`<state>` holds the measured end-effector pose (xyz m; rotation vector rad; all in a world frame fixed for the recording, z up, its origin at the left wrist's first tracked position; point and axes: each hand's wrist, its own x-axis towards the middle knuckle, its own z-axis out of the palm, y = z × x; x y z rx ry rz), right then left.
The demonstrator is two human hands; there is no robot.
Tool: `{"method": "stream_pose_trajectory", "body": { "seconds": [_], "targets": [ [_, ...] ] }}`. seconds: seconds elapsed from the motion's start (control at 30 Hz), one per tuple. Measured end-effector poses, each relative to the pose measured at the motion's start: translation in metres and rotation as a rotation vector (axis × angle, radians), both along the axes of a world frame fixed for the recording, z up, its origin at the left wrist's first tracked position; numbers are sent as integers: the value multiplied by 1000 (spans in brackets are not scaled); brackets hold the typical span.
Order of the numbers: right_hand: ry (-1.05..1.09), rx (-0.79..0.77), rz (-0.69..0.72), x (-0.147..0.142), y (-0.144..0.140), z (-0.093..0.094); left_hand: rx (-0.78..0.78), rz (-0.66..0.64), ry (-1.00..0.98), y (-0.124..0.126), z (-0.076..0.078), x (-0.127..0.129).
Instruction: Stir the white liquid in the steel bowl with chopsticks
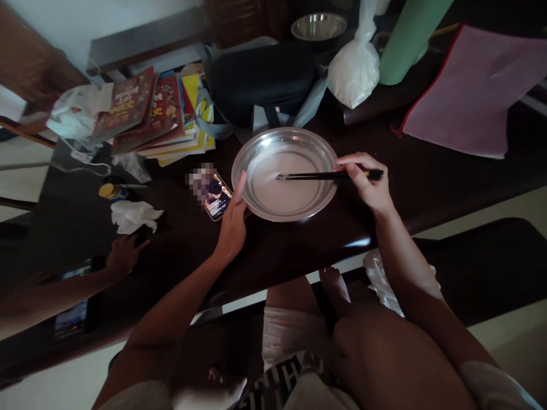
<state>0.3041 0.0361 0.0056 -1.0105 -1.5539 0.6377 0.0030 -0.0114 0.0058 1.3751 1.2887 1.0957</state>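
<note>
Fingers of the right hand (368, 185) pinch black chopsticks (325, 176) dipped in the white liquid of the steel bowl (256, 149) on the dark table (427, 176), so the left hand (233, 219), cupping the rim, should brace firmly while strokes run shallow.

Steel bowl (285, 173): silver, holding an off-white liquid. Chopsticks (325, 176): black. Desk (427, 176): dark brown. Folder (474, 91), far right: pale pink with red edging. Cylinder (405, 40), far: green. Bag (354, 68) beside it: white. Case (262, 80), far centre: black with grey straps. Books (145, 108), far left: red and yellow covers. Tissue (133, 215), left: white. Shorts (284, 381), near: black-and-white pattern.
</note>
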Motion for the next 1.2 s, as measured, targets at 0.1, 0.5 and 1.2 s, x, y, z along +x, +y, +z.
{"method": "stream_pose_trajectory", "body": {
  "seconds": [0.1, 0.5, 1.2],
  "targets": [
    [76, -11, -59, 1, 0, -1, -14, 34, 12, 0, 4, 2],
    [127, 4, -44, 1, -1, -1, -26, 16, 89, -3, 8, 2],
    [138, 7, -44, 0, -1, 1, -23, 11, 45, -1, 4, -1]
  ]
}}
